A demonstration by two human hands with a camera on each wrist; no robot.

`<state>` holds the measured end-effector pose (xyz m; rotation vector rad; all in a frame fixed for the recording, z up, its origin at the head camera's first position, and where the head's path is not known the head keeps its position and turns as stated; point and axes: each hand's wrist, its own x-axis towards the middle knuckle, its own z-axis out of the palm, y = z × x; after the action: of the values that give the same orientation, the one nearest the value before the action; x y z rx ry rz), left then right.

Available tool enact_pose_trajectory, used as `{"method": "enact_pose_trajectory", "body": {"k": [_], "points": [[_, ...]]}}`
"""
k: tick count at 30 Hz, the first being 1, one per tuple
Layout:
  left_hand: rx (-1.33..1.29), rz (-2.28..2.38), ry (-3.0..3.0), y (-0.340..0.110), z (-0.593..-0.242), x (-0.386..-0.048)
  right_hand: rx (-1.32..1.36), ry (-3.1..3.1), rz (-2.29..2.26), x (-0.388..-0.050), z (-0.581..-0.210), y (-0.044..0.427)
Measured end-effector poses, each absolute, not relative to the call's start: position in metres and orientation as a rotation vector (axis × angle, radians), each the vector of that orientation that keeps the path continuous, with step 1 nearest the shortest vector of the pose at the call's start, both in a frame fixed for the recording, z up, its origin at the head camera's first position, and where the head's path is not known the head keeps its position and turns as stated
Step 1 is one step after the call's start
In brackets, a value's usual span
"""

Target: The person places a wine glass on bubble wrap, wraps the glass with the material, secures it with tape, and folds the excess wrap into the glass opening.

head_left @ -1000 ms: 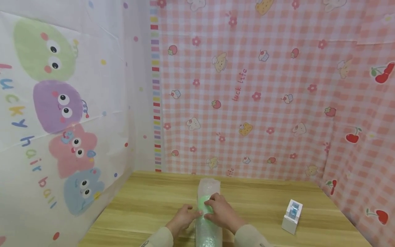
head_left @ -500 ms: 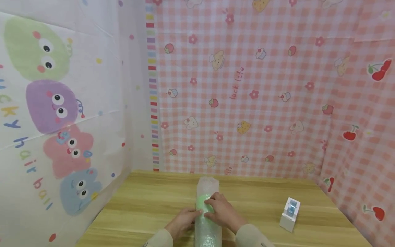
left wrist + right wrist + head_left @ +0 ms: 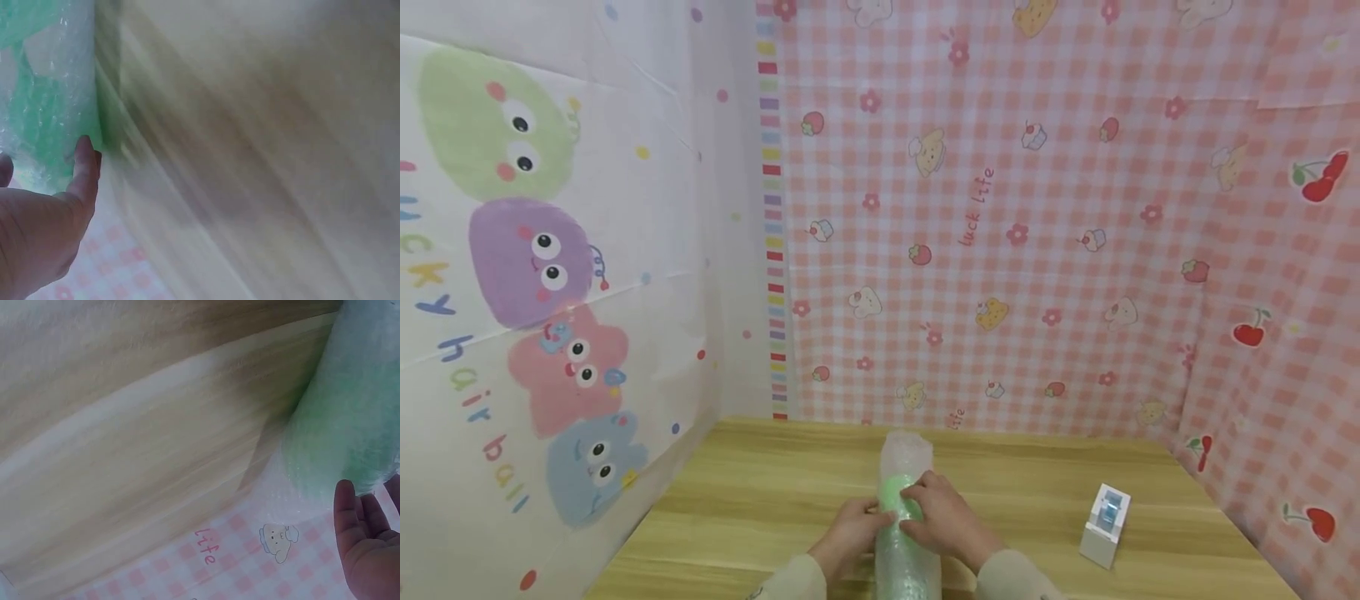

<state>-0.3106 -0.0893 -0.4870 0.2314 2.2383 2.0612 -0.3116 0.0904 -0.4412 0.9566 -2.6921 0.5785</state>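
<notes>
A long bundle in clear bubble wrap (image 3: 906, 546), with something green (image 3: 897, 498) showing at its middle, lies lengthwise before me on the table. My left hand (image 3: 852, 530) holds its left side, thumb on top and fingers lower down. From the right, my right hand (image 3: 951, 518) grips the upper side, fingers and thumb bent over the green part. In the left wrist view, fingers (image 3: 84, 172) rest against the wrap's edge. The right wrist view has the fingertips (image 3: 345, 497) touching the wrapped green part. What is inside cannot be made out.
A white tape dispenser (image 3: 1103, 533) with a blue roll stands on the wood-grain table (image 3: 760, 475) at the right. A pink checked cloth (image 3: 985, 275) hangs at the back and right, and a white printed cloth (image 3: 677, 250) at the left.
My left hand has moved slightly right and its thumb now lies further over the wrap. The right hand and the bundle stay nearly in place; the view has shifted a little.
</notes>
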Motion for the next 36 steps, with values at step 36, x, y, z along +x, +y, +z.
{"method": "enact_pose_trajectory", "body": {"k": [36], "points": [[0.533,1.766,2.867,-0.09,-0.464,-0.313,0.649,-2.872,0.948,-0.316,-0.444,0.108]]}}
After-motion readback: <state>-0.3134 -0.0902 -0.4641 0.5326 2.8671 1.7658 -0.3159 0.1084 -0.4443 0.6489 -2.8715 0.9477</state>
